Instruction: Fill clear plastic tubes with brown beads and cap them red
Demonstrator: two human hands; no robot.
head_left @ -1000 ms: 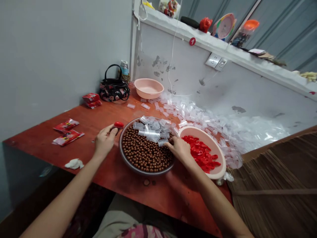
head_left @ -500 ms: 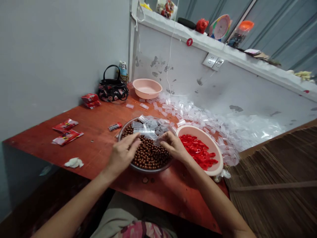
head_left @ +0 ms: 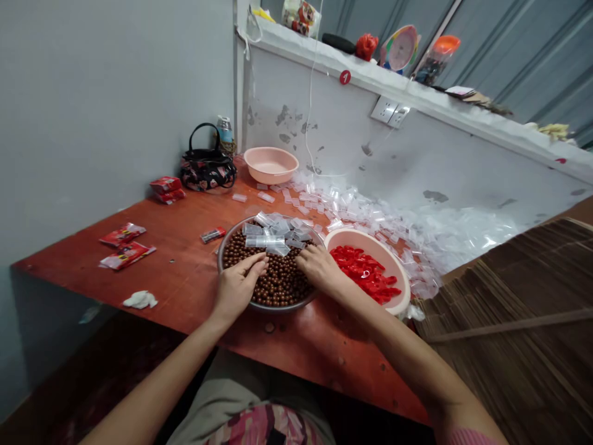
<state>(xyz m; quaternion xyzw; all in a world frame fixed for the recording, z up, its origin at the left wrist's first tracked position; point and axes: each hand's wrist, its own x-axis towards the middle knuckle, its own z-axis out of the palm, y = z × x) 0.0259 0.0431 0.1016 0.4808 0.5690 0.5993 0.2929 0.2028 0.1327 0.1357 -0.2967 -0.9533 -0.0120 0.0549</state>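
Khaki trousers (head_left: 227, 386) sit nearest, tucked below the edge of a reddish-orange table (head_left: 296, 346), and just past that edge we've got both hands at one grey bowl (head_left: 278, 308)! Left hand (head_left: 237, 287) over the near left side, thumb and fingertips drawn together, and whether anything is pinched there I can't tell; right hand (head_left: 320, 267) well apart from it, fingers bent down among the brown balls (head_left: 280, 287) on the right, its grip hidden. Clear plastic tubes (head_left: 266, 241) lie piled on those balls at the far side. Just right, a pink basin (head_left: 382, 253) loaded with red pieces (head_left: 364, 272)! Left of the bowl, one red-ended tube (head_left: 213, 235) lies flat. Farther back, a floral handbag (head_left: 208, 170), then a great spread of clear plastic (head_left: 370, 210) along the wall, under a white shelf (head_left: 370, 80).
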